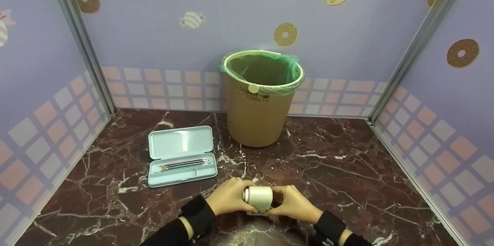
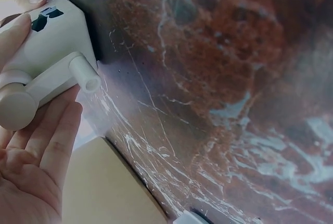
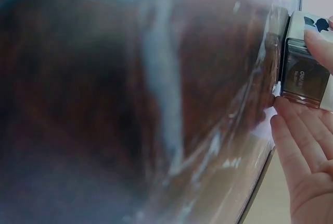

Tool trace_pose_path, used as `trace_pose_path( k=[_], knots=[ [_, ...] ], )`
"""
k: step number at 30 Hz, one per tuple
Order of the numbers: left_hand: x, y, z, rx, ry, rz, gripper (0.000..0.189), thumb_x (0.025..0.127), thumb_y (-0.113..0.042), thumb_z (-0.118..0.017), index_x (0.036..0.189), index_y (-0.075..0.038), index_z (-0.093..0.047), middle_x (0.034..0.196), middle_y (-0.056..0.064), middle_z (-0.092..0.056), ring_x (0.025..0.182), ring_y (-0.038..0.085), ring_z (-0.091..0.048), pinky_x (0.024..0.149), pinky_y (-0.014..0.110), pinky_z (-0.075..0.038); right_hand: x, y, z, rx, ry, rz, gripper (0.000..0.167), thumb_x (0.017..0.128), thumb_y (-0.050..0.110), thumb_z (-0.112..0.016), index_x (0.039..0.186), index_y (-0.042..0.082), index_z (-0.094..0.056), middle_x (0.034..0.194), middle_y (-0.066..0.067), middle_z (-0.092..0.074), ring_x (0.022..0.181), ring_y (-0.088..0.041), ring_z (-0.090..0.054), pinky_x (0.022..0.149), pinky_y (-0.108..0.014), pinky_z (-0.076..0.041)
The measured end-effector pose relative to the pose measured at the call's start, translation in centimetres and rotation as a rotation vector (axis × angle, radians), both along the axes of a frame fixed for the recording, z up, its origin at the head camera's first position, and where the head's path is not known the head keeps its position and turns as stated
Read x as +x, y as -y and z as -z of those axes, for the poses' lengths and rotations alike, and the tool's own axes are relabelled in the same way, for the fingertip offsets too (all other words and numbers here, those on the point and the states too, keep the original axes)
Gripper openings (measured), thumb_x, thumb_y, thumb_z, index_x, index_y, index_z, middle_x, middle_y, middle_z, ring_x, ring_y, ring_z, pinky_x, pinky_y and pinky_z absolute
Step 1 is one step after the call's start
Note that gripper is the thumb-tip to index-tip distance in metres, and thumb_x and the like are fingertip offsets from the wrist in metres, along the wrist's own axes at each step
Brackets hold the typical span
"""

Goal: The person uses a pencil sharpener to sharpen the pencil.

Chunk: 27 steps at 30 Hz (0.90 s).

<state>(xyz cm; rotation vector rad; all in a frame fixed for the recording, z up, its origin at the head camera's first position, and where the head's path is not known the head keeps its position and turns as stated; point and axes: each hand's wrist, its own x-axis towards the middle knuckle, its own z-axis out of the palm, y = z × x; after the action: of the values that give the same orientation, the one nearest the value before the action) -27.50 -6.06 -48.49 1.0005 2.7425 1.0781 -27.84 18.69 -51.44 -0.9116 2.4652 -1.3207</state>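
Note:
A cream hand-crank pencil sharpener [image 1: 259,196] stands on the marble-patterned tabletop, held from both sides. My left hand [image 1: 230,196] grips its left side, thumb nearer me and fingers on the far side. In the left wrist view, the crank handle [image 2: 57,78] with its round hub projects beside the left palm. My right hand [image 1: 296,203] holds the opposite side, its thumb on the near face. A see-through dark drawer [image 3: 306,75] shows on that side in the right wrist view. Dark printed shapes mark the sharpener's near face.
A light blue pencil case [image 1: 179,142] lies open to the left, with several pencils [image 1: 185,164] in its tray. Behind the hands stands a tan bin [image 1: 256,122] lined with a green bag [image 1: 287,64]. Patterned wall panels [image 1: 154,37] enclose the back and both sides.

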Motion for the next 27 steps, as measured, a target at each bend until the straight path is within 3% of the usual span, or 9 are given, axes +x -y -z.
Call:
trace_pose_path(
  k=[18, 27],
  knots=[
    [-0.02, 0.1, -0.06, -0.005, -0.003, 0.004, 0.048, 0.067, -0.025, -0.094, 0.106, -0.007, -0.074, 0.091, 0.007, -0.078, 0.071, 0.001, -0.062, 0.067, 0.016, -0.052, 0.03, 0.2, -0.3, 0.022, 0.002, 0.014, 0.052, 0.076, 0.027, -0.09, 0.121, 0.009, -0.071, 0.114, -0.008, -0.078, 0.099, -0.006, -0.075, 0.087, -0.02, -0.059],
    [-0.19, -0.03, 0.22, -0.003, 0.008, 0.004, 0.047, 0.066, -0.023, -0.094, 0.105, -0.008, -0.074, 0.092, 0.006, -0.079, 0.072, 0.001, -0.063, 0.068, 0.016, -0.052, 0.17, 0.03, -0.36, 0.087, -0.096, 0.035, 0.05, 0.074, 0.032, -0.091, 0.116, 0.011, -0.073, 0.108, -0.004, -0.08, 0.092, -0.003, -0.073, 0.082, -0.021, -0.059]
  ],
)
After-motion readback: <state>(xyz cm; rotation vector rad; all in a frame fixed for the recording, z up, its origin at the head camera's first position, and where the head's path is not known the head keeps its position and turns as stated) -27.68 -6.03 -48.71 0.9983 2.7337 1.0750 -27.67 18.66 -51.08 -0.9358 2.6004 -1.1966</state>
